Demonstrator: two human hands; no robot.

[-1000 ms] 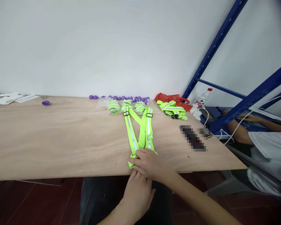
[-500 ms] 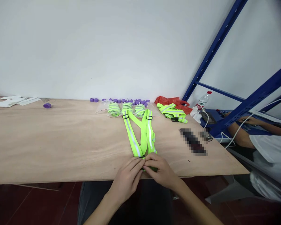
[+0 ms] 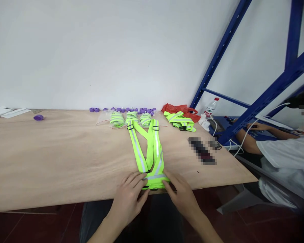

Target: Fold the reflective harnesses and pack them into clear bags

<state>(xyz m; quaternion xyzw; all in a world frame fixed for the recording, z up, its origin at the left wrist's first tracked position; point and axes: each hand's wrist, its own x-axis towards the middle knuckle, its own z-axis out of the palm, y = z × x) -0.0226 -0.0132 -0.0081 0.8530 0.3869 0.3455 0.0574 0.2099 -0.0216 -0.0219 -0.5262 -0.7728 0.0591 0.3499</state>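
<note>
A neon-yellow reflective vest (image 3: 138,152) made of straps with silver stripes lies on the table in front of me. Two shoulder straps with black slide buckles run away from me, and the near part is folded into a flat stack at the table's front edge. My left hand (image 3: 131,190) grips the left end of this stack, fingers on top and thumb low at the near edge. At the right end, my right hand (image 3: 181,192) holds the stack between thumb and fingers. Black buckle parts peek out under the near edge, partly covered by my left fingers.
Clear bags with coiled reflective straps (image 3: 117,119) lie beyond the vest, before several purple caps (image 3: 128,109). Rightward are another bundled vest (image 3: 181,120), a red plastic bag (image 3: 177,108), a bottle (image 3: 211,107), blurred items (image 3: 202,152) and a blue rack (image 3: 212,67). A co-worker (image 3: 281,148) sits beyond.
My hands have moved apart, the right one outward to the right. The vest's near part now shows as a wide, flat folded stack between them. The view has turned slightly right.
</note>
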